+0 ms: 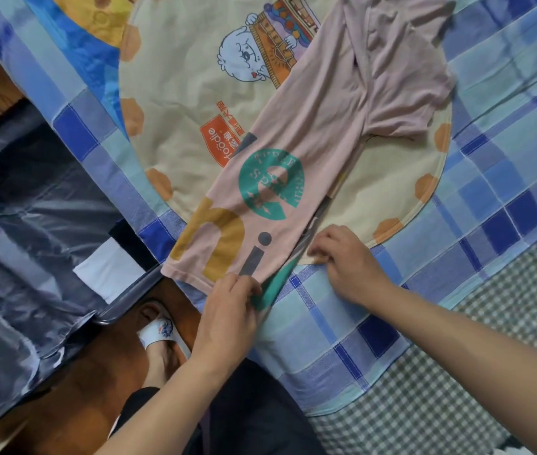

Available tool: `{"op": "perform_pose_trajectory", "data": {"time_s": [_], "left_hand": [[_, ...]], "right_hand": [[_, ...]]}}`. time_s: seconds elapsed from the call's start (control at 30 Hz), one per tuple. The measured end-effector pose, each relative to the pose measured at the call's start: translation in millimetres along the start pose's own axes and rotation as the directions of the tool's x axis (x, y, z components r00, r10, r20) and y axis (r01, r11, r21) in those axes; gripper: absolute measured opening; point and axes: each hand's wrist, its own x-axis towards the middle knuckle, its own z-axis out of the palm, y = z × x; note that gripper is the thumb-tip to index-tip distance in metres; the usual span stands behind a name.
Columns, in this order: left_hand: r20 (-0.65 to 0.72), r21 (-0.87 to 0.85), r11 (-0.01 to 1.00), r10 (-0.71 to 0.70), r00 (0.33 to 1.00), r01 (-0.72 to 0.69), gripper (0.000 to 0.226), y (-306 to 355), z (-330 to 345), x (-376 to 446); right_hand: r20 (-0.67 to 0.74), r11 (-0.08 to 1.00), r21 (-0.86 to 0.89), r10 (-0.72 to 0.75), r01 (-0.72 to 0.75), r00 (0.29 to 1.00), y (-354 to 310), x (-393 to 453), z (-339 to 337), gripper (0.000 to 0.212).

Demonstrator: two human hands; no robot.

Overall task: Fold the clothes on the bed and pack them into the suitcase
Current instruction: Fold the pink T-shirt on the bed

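Two hands worked the near hem of a pale pink cotton T-shirt with teal, mustard and grey print point(296, 152). The left hand point(227, 307) pinched the hem's folded corner, fingers curled round the cloth where a teal strip showed. The right hand point(345, 257) lay just to the right of it, fingers bent down onto the shirt's right edge; whether it pinched the cloth or only pressed it could not be told. The shirt lay lengthwise, already folded narrow, its sleeve spread at the far right, on a cream quilt with a cartoon figure and orange spots point(188, 77), which rested on a blue checked bedsheet point(506, 133). At the left, on the floor beside the bed, an open grey-lined suitcase point(31, 224) held a white folded piece point(106, 267) beside something dark, so some packing seemed done. By my reading this shirt was mid-fold: the crosswise folds remained, then the move into the case. No other loose clothes showed on the bed
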Motion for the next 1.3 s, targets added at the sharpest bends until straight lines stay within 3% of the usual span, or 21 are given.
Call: {"op": "perform_pose_trajectory", "data": {"time_s": [0.07,0.13,0.17,0.23,0.33,0.4,0.47,0.5,0.57,0.63,0.67,0.77,0.87,0.97,1.0,1.03,1.1,1.2,1.3], "left_hand": [[0.043,-0.001,1.0,0.011,0.999,-0.011,0.024,0,1,-1],[0.104,0.012,0.999,0.03,0.994,-0.032,0.027,0,6,-4],[0.119,0.019,0.998,0.049,0.992,-0.052,0.025,0,8,-7],[0.092,0.023,0.997,0.076,0.993,-0.079,0.025,1,10,-11],[0.049,0.068,0.989,0.125,0.991,-0.128,0.029,1,8,-15],[0.111,0.156,0.969,0.174,0.979,-0.19,0.029,1,6,-15],[0.145,0.251,0.94,0.198,0.969,-0.23,0.019,0,4,-12],[0.102,0.261,0.946,0.172,0.98,-0.193,0.013,-1,2,-11],[-0.082,0.152,0.986,-0.056,0.995,0.068,0.015,0,-7,-6],[-0.256,-0.026,0.94,-0.335,0.907,0.34,0.031,-5,-15,4],[-0.299,-0.062,0.91,-0.408,0.863,0.409,0.043,-6,-19,9],[-0.307,-0.003,0.888,-0.438,0.845,0.459,0.074,-10,-25,21],[-0.244,0.031,0.869,-0.473,0.847,0.494,0.085,-10,-24,30],[-0.265,0.074,0.833,-0.514,0.816,0.549,0.091,-10,-23,34],[-0.28,0.087,0.814,-0.533,0.798,0.574,0.089,-11,-23,35],[-0.298,0.099,0.795,-0.55,0.78,0.598,0.083,-13,-25,38],[-0.334,0.13,0.769,-0.56,0.758,0.626,0.065,-20,-30,43],[-0.341,0.145,0.791,-0.523,0.781,0.594,0.035,-32,-41,53],[-0.244,0.044,0.889,-0.434,0.867,0.457,0.034,-31,-56,61]], "right_hand": [[-0.103,0.95,0.138,0.294,-0.279,0.95,-2,19,-6,0.039],[-0.132,0.792,0.329,0.577,-0.514,0.806,5,42,-13,0.034],[-0.138,0.724,0.404,0.652,-0.559,0.745,9,53,-18,0.03],[-0.179,0.684,0.421,0.707,-0.596,0.684,17,72,-32,0.026],[-0.234,0.722,0.318,0.687,-0.614,0.688,21,93,-55,0.029],[-0.257,0.729,0.242,0.684,-0.64,0.682,31,107,-69,0.035],[-0.321,0.699,0.194,0.708,-0.688,0.629,43,119,-86,0.04],[-0.376,0.665,0.18,0.727,-0.724,0.575,50,126,-97,0.042],[-0.444,0.576,0.184,0.772,-0.796,0.456,69,143,-118,0.05],[-0.397,0.475,0.232,0.843,-0.849,0.363,85,159,-132,0.061],[-0.36,0.441,0.251,0.869,-0.862,0.339,91,164,-135,0.064],[-0.322,0.436,0.291,0.883,-0.851,0.342,103,168,-135,0.061],[-0.36,0.442,0.28,0.871,-0.852,0.333,112,163,-138,0.051],[-0.358,0.382,0.235,0.889,-0.894,0.286,110,160,-142,0.056],[-0.398,0.389,0.182,0.869,-0.903,0.294,107,163,-145,0.059],[-0.464,0.442,0.11,0.815,-0.89,0.347,102,167,-149,0.06],[-0.558,0.619,-0.033,0.64,-0.784,0.529,98,188,-162,0.057],[-0.449,0.783,-0.16,0.485,-0.602,0.751,97,242,-184,0.057],[-0.285,0.783,-0.284,0.483,-0.554,0.828,114,285,-199,0.068]]}}
